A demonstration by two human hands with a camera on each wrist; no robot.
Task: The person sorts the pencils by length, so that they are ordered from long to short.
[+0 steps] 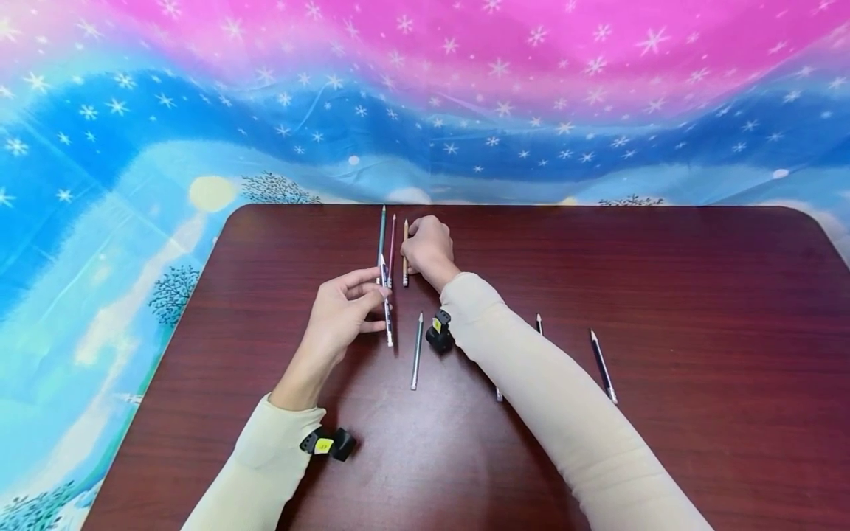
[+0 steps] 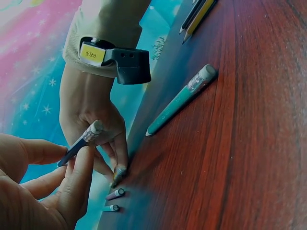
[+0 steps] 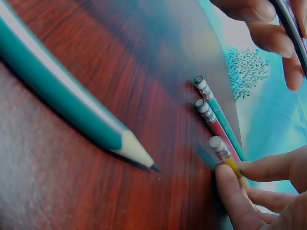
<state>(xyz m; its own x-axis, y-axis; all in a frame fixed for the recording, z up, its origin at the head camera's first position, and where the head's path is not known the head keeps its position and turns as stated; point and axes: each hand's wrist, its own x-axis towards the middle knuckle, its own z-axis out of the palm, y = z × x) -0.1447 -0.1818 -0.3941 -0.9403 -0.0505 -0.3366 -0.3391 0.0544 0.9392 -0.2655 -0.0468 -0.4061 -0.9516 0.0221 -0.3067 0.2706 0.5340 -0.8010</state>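
At the upper centre of the head view, the right hand pinches the yellow pencil, its long axis running up the frame, nearly parallel to the red pencil just left of it. Left of centre, the left hand pinches the dark pencil.

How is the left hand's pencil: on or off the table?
Off: the left hand pinches the pencil clear of the table in the left wrist view.

Apparently reads "R右手" on the yellow label at the right sleeve; left of that sleeve, illegible on another label.
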